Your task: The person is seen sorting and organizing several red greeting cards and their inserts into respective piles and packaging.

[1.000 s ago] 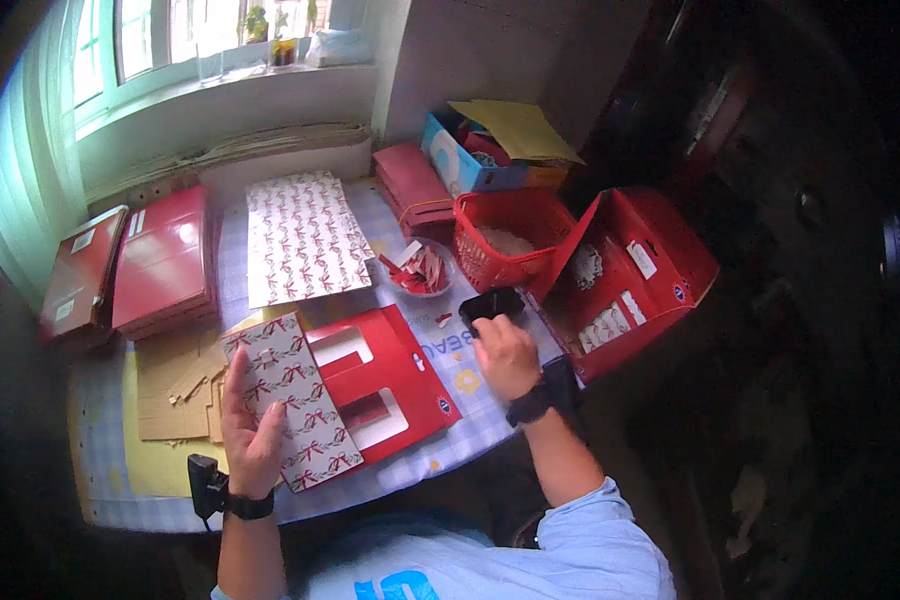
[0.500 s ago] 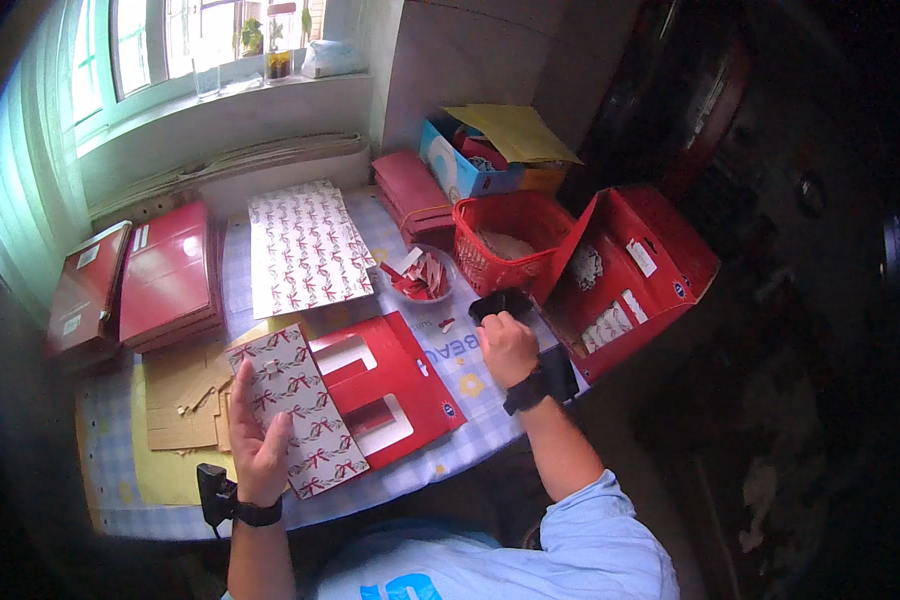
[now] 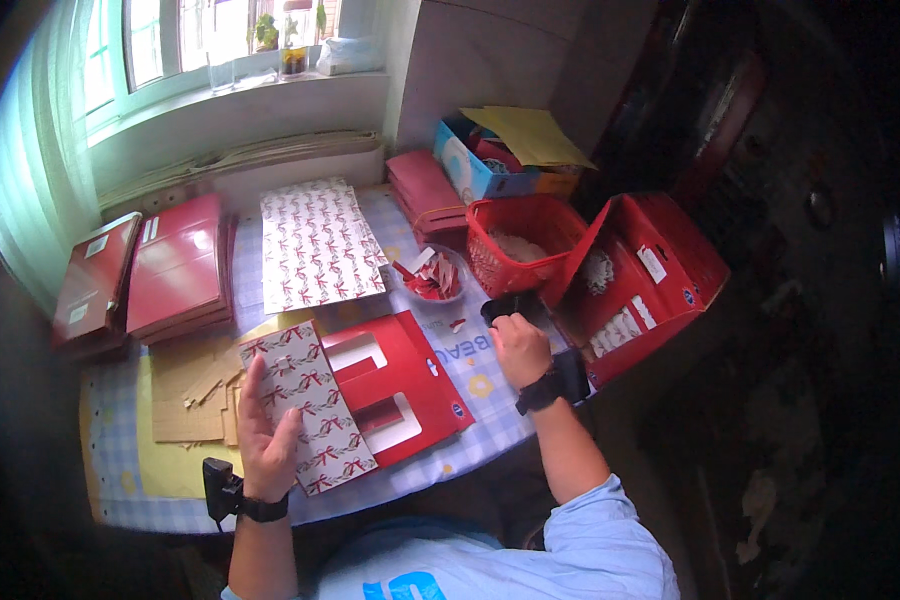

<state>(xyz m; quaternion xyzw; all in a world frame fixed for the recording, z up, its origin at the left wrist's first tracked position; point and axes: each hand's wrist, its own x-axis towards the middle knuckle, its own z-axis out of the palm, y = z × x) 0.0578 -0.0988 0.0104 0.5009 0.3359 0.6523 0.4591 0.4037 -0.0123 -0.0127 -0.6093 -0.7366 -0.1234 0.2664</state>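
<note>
My left hand (image 3: 267,452) grips the edge of a pale card panel (image 3: 327,440) printed with red bows and green sprigs, thumb on top. The panel overlaps a flat red card sleeve (image 3: 438,408) with two white-edged cut-outs, lying on the checked tablecloth. To the right, my right hand (image 3: 522,352) is at the near edge of a small black container (image 3: 506,304). Its fingers are curled together at the container, and their tips are hidden, so what they pinch does not show. Beside that hand lies a tiny red and white scrap (image 3: 457,325).
A bowl of red and white strips (image 3: 432,277), a red basket (image 3: 510,250) and an open red box (image 3: 670,270) stand beyond my right hand. Farther left lie a stack of patterned sheets (image 3: 320,245), red card stacks (image 3: 177,265) and brown card pieces (image 3: 185,410).
The whole view has shifted slightly, so everything appears a little farther right. Both hands keep nearly the same places against the panel and the black container.
</note>
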